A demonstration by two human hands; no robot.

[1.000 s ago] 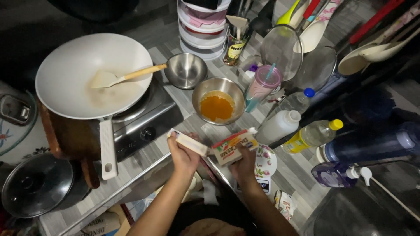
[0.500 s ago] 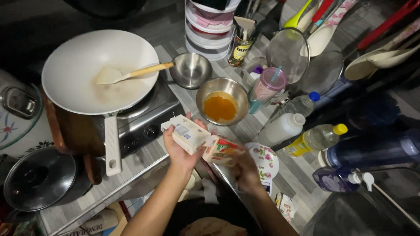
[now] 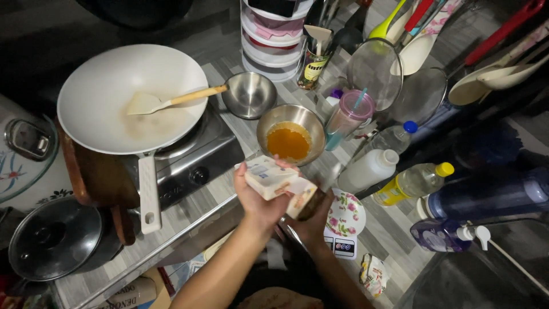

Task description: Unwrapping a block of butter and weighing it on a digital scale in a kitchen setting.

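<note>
Steel bowl (image 3: 289,133): orange liquid | white wok (image 3: 123,97) on stove (image 3: 191,160): wooden spatula (image 3: 166,102) | small steel bowl (image 3: 250,94): empty | left hand (image 3: 257,197): clasping pale block (image 3: 269,178) over counter edge, long axis left-right, just below steel bowl | right hand (image 3: 309,214): pinching cream wrapper (image 3: 301,197) beside block.
</note>
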